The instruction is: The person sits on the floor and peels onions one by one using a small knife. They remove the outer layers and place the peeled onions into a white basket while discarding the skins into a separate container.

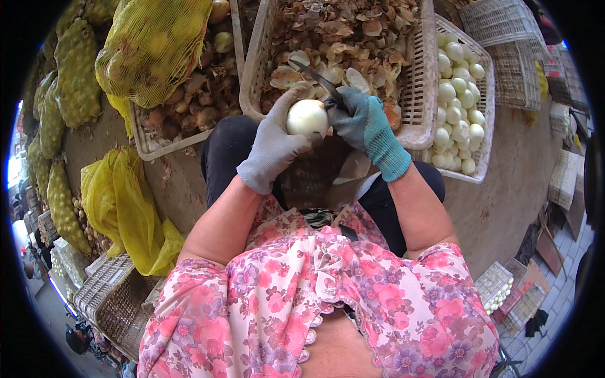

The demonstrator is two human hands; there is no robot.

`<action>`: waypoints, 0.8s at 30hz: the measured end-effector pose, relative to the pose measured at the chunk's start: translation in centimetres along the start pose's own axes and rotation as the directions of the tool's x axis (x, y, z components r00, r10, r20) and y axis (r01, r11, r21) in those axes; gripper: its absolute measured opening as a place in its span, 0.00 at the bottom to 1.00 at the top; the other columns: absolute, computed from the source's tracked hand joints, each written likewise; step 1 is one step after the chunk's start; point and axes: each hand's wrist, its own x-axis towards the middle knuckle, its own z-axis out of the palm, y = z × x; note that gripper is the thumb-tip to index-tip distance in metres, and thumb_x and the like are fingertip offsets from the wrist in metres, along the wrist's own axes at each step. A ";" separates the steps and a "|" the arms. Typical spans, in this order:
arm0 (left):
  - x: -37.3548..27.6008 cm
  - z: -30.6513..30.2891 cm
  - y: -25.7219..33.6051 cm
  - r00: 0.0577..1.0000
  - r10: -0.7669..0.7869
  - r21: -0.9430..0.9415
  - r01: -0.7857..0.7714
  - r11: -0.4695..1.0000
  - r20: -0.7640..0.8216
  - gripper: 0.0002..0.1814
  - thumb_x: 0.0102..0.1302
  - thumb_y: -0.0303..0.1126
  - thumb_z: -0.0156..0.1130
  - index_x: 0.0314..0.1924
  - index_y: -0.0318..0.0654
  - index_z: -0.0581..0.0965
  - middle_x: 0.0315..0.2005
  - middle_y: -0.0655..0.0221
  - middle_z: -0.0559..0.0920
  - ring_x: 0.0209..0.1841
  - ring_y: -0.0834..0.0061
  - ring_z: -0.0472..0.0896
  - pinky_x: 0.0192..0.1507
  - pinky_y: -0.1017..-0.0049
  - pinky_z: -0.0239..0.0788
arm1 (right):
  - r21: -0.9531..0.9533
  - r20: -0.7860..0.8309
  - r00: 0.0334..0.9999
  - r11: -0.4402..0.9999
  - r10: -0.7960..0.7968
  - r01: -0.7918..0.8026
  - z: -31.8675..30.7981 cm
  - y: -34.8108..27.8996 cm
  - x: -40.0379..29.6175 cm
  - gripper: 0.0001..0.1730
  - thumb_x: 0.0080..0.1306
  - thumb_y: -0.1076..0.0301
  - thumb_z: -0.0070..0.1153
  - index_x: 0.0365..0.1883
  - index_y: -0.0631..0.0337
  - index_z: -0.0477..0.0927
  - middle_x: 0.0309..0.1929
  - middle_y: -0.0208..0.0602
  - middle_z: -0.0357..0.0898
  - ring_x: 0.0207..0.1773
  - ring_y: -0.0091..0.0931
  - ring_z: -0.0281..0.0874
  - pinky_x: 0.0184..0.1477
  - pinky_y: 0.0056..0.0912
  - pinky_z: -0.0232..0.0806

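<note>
My left hand [279,137], in a grey work glove, holds a peeled white onion [307,118] with a brown spot at its top. Just right of the onion, my right hand [361,123], in a teal and grey glove, is closed around a knife [314,74] whose dark, curved blade points up and to the left. Both hands are over the near edge of a white plastic crate [419,137] heaped with dry onion skins [335,28]. To the right, a second white crate [489,108] holds many peeled onions [461,127].
At the left, a yellow mesh sack [151,52] of onions rests over a crate [170,150] with unpeeled onions and skins. A loose yellow net bag [118,198] lies below it. Full sacks [78,75] line the far left; stacked crates [515,71] stand at upper right.
</note>
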 end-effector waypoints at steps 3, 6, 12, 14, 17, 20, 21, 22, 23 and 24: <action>0.2 0.3 -0.4 0.996 0.048 -0.114 -0.057 0.992 -0.081 0.49 0.50 0.24 0.72 0.72 0.34 0.58 0.54 0.59 0.77 0.49 0.72 0.81 0.52 0.75 0.75 | -0.037 -0.086 0.996 0.999 0.025 -0.028 0.2 -0.1 -0.1 0.09 0.65 0.66 0.59 0.38 0.63 0.79 0.32 0.48 0.82 0.35 0.42 0.83 0.36 0.40 0.73; 0.4 0.8 -0.8 0.980 0.104 -0.088 -0.120 0.989 -0.169 0.48 0.49 0.27 0.75 0.69 0.34 0.60 0.53 0.60 0.77 0.50 0.72 0.81 0.52 0.74 0.76 | -0.117 -0.162 0.986 0.993 -0.046 0.027 0.7 -0.9 -0.6 0.08 0.63 0.68 0.59 0.37 0.63 0.78 0.33 0.48 0.81 0.36 0.43 0.81 0.38 0.41 0.72; 0.3 0.7 -1.2 0.946 0.240 0.271 -0.178 0.946 -0.218 0.42 0.47 0.31 0.79 0.62 0.34 0.68 0.53 0.60 0.78 0.52 0.72 0.80 0.54 0.73 0.75 | -0.202 -0.152 0.976 0.971 -0.158 0.126 0.5 -2.4 -1.1 0.07 0.61 0.69 0.60 0.35 0.61 0.78 0.33 0.47 0.79 0.37 0.45 0.79 0.38 0.43 0.72; 0.3 0.5 -1.4 0.932 0.280 0.326 -0.198 0.924 -0.230 0.40 0.48 0.31 0.79 0.61 0.34 0.70 0.52 0.61 0.79 0.52 0.72 0.80 0.55 0.73 0.75 | -0.229 -0.149 0.978 0.967 -0.148 0.111 0.3 -2.1 -0.8 0.07 0.61 0.69 0.61 0.35 0.61 0.78 0.33 0.47 0.79 0.37 0.44 0.79 0.39 0.43 0.72; 0.3 0.3 -2.2 0.904 0.387 0.390 -0.295 0.872 -0.183 0.39 0.49 0.30 0.77 0.61 0.33 0.70 0.53 0.61 0.79 0.52 0.70 0.81 0.54 0.72 0.76 | -0.210 -0.235 0.965 0.976 -0.112 0.062 -0.4 0.0 0.8 0.08 0.61 0.69 0.61 0.36 0.61 0.78 0.34 0.48 0.80 0.38 0.44 0.80 0.39 0.43 0.72; -0.2 0.1 -0.2 0.989 0.113 -0.078 -0.121 0.990 -0.101 0.38 0.53 0.30 0.73 0.64 0.33 0.68 0.55 0.61 0.77 0.54 0.67 0.80 0.55 0.69 0.77 | -0.241 -0.270 0.961 0.971 -0.058 -0.009 -1.9 1.0 1.6 0.08 0.63 0.67 0.59 0.39 0.61 0.80 0.34 0.51 0.81 0.38 0.44 0.82 0.41 0.42 0.73; -0.2 0.0 -0.1 0.994 0.087 -0.274 -0.101 0.956 -0.064 0.38 0.54 0.30 0.73 0.65 0.33 0.68 0.56 0.60 0.76 0.55 0.66 0.80 0.55 0.68 0.77 | -0.238 -0.277 0.959 0.971 -0.062 -0.006 -2.4 1.5 1.9 0.09 0.63 0.67 0.59 0.39 0.61 0.80 0.34 0.52 0.81 0.38 0.44 0.82 0.41 0.42 0.74; -0.1 -0.1 0.0 0.997 0.069 -0.457 -0.069 0.887 -0.018 0.38 0.55 0.30 0.72 0.65 0.33 0.67 0.57 0.60 0.76 0.56 0.66 0.79 0.55 0.67 0.77 | -0.226 -0.295 0.955 0.971 0.013 -0.083 -3.1 1.7 2.0 0.10 0.65 0.66 0.58 0.42 0.61 0.81 0.36 0.52 0.82 0.38 0.44 0.83 0.42 0.43 0.74; 0.0 -0.3 0.2 0.998 0.058 -0.621 -0.026 0.783 0.032 0.38 0.56 0.30 0.71 0.66 0.33 0.66 0.58 0.59 0.75 0.57 0.65 0.79 0.56 0.66 0.77 | -0.268 -0.294 0.956 0.958 0.025 -0.107 -3.9 2.6 2.1 0.10 0.65 0.67 0.57 0.42 0.62 0.81 0.34 0.48 0.82 0.36 0.36 0.81 0.41 0.38 0.73; 0.2 -0.4 -0.1 0.992 0.109 -0.651 -0.039 0.758 0.068 0.38 0.57 0.31 0.70 0.66 0.31 0.66 0.59 0.58 0.74 0.59 0.64 0.77 0.57 0.63 0.77 | -0.306 -0.294 0.955 0.943 0.037 -0.131 -4.6 3.5 2.3 0.10 0.66 0.67 0.57 0.41 0.63 0.81 0.31 0.44 0.82 0.34 0.29 0.79 0.40 0.34 0.73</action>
